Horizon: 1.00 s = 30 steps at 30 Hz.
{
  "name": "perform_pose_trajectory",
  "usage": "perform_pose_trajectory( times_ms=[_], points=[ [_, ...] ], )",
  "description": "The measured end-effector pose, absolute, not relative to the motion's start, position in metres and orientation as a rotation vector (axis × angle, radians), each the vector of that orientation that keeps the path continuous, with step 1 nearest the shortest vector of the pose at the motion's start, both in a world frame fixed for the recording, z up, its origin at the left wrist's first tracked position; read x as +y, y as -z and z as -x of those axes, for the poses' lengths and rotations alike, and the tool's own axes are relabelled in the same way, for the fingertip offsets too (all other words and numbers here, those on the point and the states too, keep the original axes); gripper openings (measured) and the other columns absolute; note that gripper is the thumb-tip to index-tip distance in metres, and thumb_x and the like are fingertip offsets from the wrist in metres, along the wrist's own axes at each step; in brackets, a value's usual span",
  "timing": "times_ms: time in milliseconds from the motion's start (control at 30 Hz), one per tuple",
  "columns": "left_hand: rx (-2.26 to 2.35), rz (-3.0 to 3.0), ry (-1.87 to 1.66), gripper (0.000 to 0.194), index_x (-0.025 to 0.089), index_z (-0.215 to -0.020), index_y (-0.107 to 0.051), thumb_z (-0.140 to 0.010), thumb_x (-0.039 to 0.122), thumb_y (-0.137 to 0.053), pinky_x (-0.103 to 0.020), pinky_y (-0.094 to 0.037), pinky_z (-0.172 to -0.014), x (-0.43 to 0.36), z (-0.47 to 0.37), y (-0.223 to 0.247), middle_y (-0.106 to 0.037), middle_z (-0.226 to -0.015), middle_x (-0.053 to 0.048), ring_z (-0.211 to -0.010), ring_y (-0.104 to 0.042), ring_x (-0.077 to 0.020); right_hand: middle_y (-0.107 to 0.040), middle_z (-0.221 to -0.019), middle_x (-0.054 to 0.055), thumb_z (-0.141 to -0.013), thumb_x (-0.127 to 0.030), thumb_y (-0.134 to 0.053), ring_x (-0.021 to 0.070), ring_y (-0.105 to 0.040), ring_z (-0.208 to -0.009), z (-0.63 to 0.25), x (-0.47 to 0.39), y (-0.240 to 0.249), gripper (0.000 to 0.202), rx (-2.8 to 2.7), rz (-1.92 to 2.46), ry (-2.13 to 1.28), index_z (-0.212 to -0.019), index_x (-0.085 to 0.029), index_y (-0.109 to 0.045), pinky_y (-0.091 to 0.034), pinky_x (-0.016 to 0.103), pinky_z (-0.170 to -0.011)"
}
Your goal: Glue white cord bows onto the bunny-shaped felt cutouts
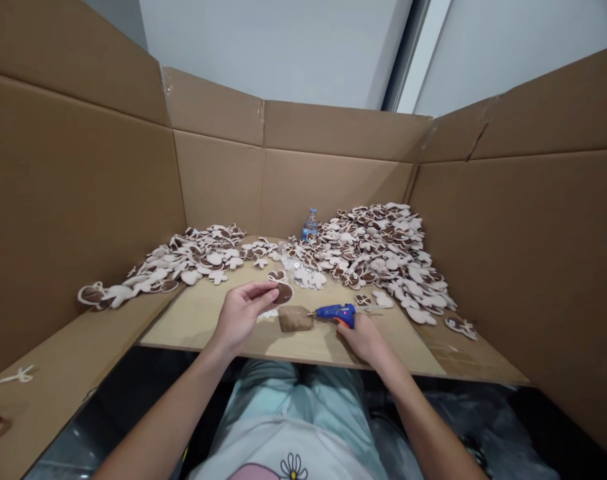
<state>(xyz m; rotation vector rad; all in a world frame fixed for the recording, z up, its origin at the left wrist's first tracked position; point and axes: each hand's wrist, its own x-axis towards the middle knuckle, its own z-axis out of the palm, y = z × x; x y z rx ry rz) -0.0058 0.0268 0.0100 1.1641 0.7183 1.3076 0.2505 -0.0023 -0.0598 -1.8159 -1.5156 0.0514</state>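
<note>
My left hand point(246, 310) pinches a brown felt bunny-shaped piece point(285, 293) edged in white, with a pale bow across it. It is held up above the board. A blue hot glue gun point(336, 313) is gripped in my right hand point(362, 337), its nozzle pointing left. Just at the nozzle tip lies a brown, worn pad point(296, 320) on the board; whether the tip touches it I cannot tell. Beyond the glue gun sit a brown piece with a bow point(363, 301) and a pale piece point(382, 299).
Cardboard walls point(338, 133) enclose the pale board point(208, 320) on three sides. A large heap of felt pieces point(383, 243) fills the back right, a smaller heap point(203, 257) the left. A water bottle point(310, 227) and clear plastic bags point(298, 263) stand between. Loose bow point(19, 375) at far left.
</note>
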Motion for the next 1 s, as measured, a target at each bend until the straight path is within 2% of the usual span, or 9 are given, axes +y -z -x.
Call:
perform_pose_trajectory(
  times_ms=[100,233,333,400,567,667,833,900,1000],
  points=[
    [0.709,-1.159,-1.309,0.02,0.014,-0.084,-0.077,-0.067,0.022,-0.083,-0.032,-0.059,-0.082,0.03,0.009,-0.012,-0.079,-0.085,-0.006,-0.081,-0.073,-0.0194,-0.055,-0.048,0.004,-0.072,-0.033,-0.069,0.021,-0.055,-0.049,-0.25,-0.004,0.06,0.031,-1.514,1.957,-0.007,-0.051,-0.023,-0.048,-0.036,0.029,-0.049],
    [0.686,-1.138,-1.342,0.019,0.015,-0.083,-0.076,-0.066,0.02,-0.083,-0.033,-0.058,-0.084,0.032,0.016,-0.018,-0.079,-0.085,-0.005,-0.081,-0.073,-0.0187,-0.065,-0.075,0.019,-0.076,-0.044,-0.069,0.0329,-0.062,-0.075,-0.243,-0.011,0.054,0.031,-1.525,2.039,0.18,-0.073,-0.014,-0.062,-0.046,0.041,-0.068],
    [0.675,-1.117,-1.36,0.02,0.015,-0.083,-0.076,-0.066,0.02,-0.083,-0.031,-0.058,-0.082,0.033,0.021,-0.021,-0.078,-0.084,-0.004,-0.081,-0.073,-0.0176,-0.066,-0.091,0.021,-0.08,-0.037,-0.068,0.0343,-0.06,-0.088,-0.217,-0.019,0.051,0.029,-1.709,1.817,0.379,-0.09,-0.01,-0.065,-0.047,0.046,-0.08],
    [0.667,-1.111,-1.373,0.02,0.015,-0.083,-0.076,-0.065,0.02,-0.083,-0.03,-0.058,-0.081,0.033,0.023,-0.022,-0.078,-0.084,-0.004,-0.081,-0.073,-0.0172,-0.068,-0.096,0.016,-0.086,-0.027,-0.062,0.0293,-0.061,-0.09,-0.188,-0.023,0.051,0.018,-2.0,1.491,0.261,-0.097,-0.014,-0.064,-0.049,0.042,-0.082],
    [0.683,-1.135,-1.427,0.019,0.015,-0.083,-0.076,-0.066,0.021,-0.082,-0.031,-0.058,-0.08,0.032,0.024,-0.023,-0.078,-0.084,-0.004,-0.082,-0.072,-0.0178,-0.058,-0.133,0.02,-0.085,-0.041,-0.066,0.0342,-0.051,-0.123,-0.109,-0.012,0.057,0.053,-2.432,1.181,0.082,-0.127,-0.009,-0.055,-0.045,0.048,-0.097],
    [0.672,-1.14,-1.456,0.019,0.014,-0.082,-0.076,-0.066,0.021,-0.082,-0.032,-0.058,-0.082,0.031,0.025,-0.025,-0.077,-0.083,-0.004,-0.083,-0.072,-0.0181,-0.057,-0.132,0.028,-0.08,-0.039,-0.072,0.0375,-0.05,-0.125,-0.088,0.002,0.064,0.067,-2.483,1.198,0.109,-0.13,0.0,-0.052,-0.043,0.051,-0.099],
    [0.701,-1.141,-1.453,0.019,0.015,-0.083,-0.076,-0.066,0.021,-0.082,-0.031,-0.058,-0.079,0.03,0.025,-0.026,-0.078,-0.086,-0.005,-0.083,-0.072,-0.0185,-0.076,-0.098,0.013,-0.078,-0.008,-0.068,0.0291,-0.068,-0.094,-0.095,0.001,0.081,0.021,-2.243,1.089,-0.188,-0.098,-0.014,-0.073,-0.054,0.041,-0.083],
    [0.7,-1.151,-1.443,0.018,0.016,-0.083,-0.076,-0.067,0.02,-0.081,-0.03,-0.058,-0.078,0.028,0.024,-0.026,-0.078,-0.085,-0.005,-0.082,-0.072,-0.0182,-0.077,-0.082,0.009,-0.079,-0.006,-0.066,0.0243,-0.07,-0.078,-0.102,-0.006,0.086,0.015,-2.118,1.08,-0.278,-0.084,-0.017,-0.074,-0.056,0.035,-0.074],
    [0.689,-1.169,-1.423,0.016,0.016,-0.083,-0.076,-0.067,0.02,-0.081,-0.029,-0.058,-0.077,0.027,0.023,-0.026,-0.078,-0.084,-0.005,-0.08,-0.072,-0.0175,-0.077,-0.077,0.007,-0.081,-0.012,-0.067,0.0199,-0.072,-0.068,-0.111,-0.015,0.086,0.008,-1.948,1.115,-0.356,-0.081,-0.017,-0.073,-0.057,0.029,-0.066]
  ],
)
